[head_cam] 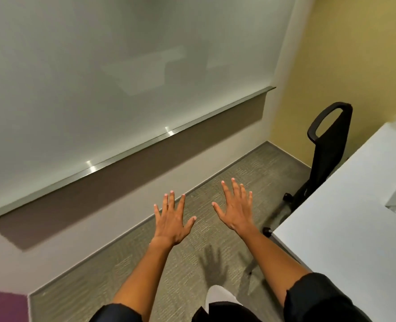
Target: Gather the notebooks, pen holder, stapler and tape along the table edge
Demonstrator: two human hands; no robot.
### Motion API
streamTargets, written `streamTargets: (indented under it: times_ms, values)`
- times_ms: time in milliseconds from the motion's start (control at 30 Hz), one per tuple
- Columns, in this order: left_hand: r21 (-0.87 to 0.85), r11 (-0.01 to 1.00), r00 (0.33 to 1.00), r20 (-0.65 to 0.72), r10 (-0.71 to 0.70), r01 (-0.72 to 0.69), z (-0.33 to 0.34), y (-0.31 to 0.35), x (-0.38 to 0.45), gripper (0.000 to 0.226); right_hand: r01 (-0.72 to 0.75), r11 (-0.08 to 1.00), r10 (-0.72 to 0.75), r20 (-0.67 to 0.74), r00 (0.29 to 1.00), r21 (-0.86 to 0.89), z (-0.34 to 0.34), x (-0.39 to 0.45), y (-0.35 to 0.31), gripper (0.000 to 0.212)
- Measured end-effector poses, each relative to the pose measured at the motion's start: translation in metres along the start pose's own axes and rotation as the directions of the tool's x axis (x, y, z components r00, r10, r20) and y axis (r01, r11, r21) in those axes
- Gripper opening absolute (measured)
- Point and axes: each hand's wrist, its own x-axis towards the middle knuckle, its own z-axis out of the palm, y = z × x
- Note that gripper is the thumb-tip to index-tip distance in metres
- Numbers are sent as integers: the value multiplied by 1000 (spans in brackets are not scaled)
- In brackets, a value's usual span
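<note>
progress: not begun, by the look of it | left hand [171,219] and right hand [235,205]: fingers spread, empty, over carpet left of the surface [345,228] | notebooks, pen holder, stapler, tape: none identifiable in view

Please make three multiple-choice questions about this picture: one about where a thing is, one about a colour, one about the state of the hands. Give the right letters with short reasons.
1. Where is the white table?
A. at the right
B. at the left
C. behind the whiteboard

2. What colour is the office chair?
A. red
B. black
C. white

3. How are the left hand and right hand?
A. both gripping notebooks
B. one holding tape
C. both open and empty

Answers:
1 A, the table fills the right edge.
2 B, its back and base are black.
3 C, fingers are spread over the carpet, holding nothing.
</note>
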Motion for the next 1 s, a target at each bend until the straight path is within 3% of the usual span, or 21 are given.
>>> streamTargets:
  times_ms: [567,733,1000]
  values:
    - [87,943,931,210,297,-320,-3,-23,347,82,-376,926,376,24,926,26,37,288,44,81]
    - [37,906,888,222,403,-421,-10,20,443,82,-461,887,461,22,887,31,25,357,70,81]
    - [5,775,759,209,617,-632,-10,122,612,81,-626,779,627,-46,778,34,0,468,147,81]
